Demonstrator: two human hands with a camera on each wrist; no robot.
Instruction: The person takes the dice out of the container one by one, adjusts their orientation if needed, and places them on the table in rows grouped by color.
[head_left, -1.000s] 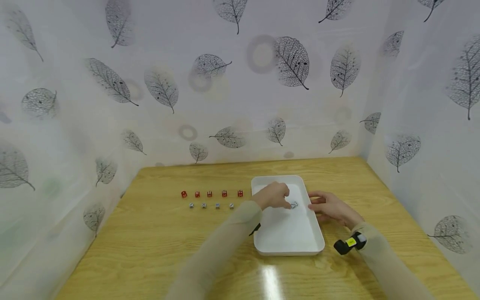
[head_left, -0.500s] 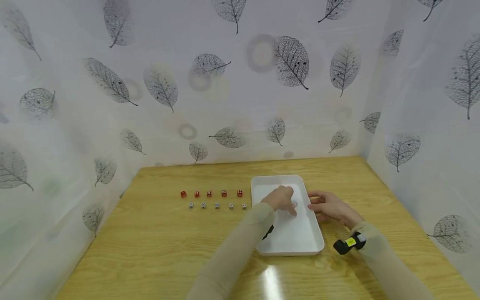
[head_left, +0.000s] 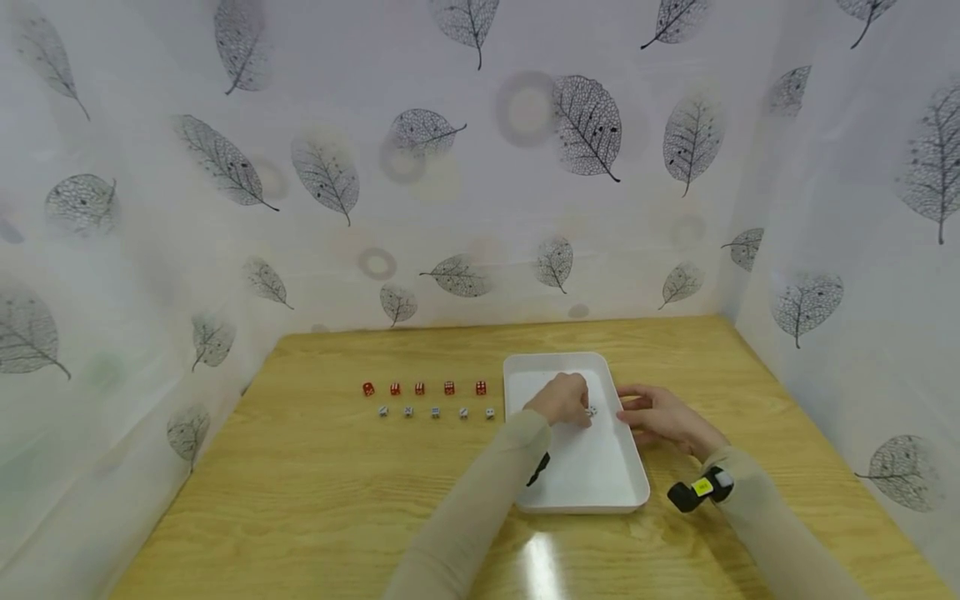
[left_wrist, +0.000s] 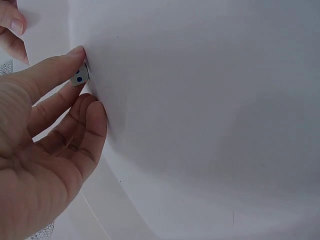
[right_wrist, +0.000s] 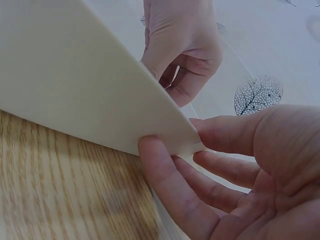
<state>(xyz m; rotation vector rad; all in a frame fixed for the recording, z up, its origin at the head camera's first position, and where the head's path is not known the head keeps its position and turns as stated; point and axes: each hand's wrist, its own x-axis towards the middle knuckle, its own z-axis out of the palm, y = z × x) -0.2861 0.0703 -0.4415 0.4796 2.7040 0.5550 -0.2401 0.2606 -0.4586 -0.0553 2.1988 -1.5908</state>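
In the head view my left hand reaches down into the white tray. Its thumb and index finger pinch a small white die with blue dots, close to the tray's side wall. White die faces with dark dots show beside those fingertips; whether more than one die lies there I cannot tell. My right hand holds the tray's right edge, thumb at the rim and fingers against the outer wall, as the right wrist view shows.
Left of the tray, a row of several red dice lies on the wooden table. Nearer me runs a row of several white dice. Leaf-patterned white sheeting encloses the table's back and sides.
My left hand has shifted slightly right and its thumb and index finger have closed on the die. The forearm's shift uncovers another white die at the row's right end. My right hand stays put.
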